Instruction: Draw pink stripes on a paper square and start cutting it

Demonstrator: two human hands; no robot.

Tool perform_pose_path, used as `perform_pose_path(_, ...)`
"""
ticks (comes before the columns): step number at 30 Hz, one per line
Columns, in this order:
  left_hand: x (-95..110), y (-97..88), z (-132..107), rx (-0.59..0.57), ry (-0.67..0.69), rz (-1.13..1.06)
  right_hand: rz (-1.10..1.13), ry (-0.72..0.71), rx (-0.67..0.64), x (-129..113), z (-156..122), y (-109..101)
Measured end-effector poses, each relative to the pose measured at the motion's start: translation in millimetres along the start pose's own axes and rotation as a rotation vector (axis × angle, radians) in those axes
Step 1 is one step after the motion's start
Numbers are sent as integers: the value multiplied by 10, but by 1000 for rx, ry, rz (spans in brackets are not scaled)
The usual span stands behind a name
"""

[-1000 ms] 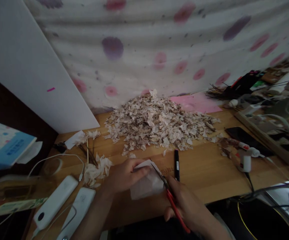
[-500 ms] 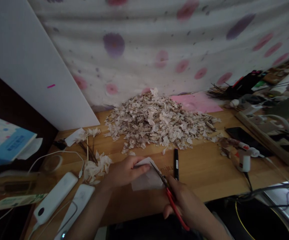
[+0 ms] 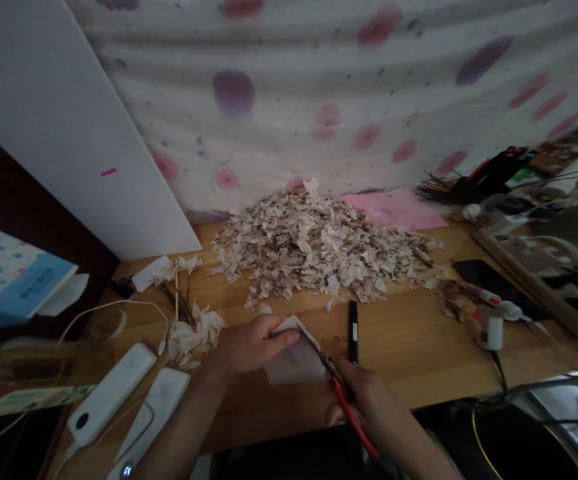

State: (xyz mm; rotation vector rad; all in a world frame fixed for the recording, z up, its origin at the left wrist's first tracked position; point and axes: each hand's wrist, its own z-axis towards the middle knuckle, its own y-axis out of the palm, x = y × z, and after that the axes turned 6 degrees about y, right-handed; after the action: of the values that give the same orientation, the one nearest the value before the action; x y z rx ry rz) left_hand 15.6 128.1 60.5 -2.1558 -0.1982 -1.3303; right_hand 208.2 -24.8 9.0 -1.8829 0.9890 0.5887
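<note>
Here, thin wht sheet (image 3: 293, 364), red-hndl scissors (image 3: 340, 392), crinkly scraps (image 3: 313, 250) heaped

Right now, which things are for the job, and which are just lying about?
Used now:
thin white paper sheet, in the left hand
red-handled metal scissors, in the right hand

Seemingly just lying about:
black marker with white label
flat pink sheet
white corded gun-shaped tool

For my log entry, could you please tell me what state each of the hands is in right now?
Left hand: closed, holding a thin white sheet.
Right hand: closed, holding red-handled scissors, blades at the sheet.
</note>
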Motion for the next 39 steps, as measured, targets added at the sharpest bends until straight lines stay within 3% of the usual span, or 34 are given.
perform_pose_path(10, 24, -24, -5, -91, 61, -38, -226, 0, 12, -23, -24, -75)
perform_pose_path(17, 86, -27, -30, -153, 76, 11, -233, -42, 13, -17, -20, -57)
perform_pose_path(29, -13, 4, 38, -214, 106, -171, -311, -111, 49, -29, 18, -53)
perform_pose_path(39, -51, -31, 100, -298, 105, -275, -275, -71, 46, -46, 12, -36)
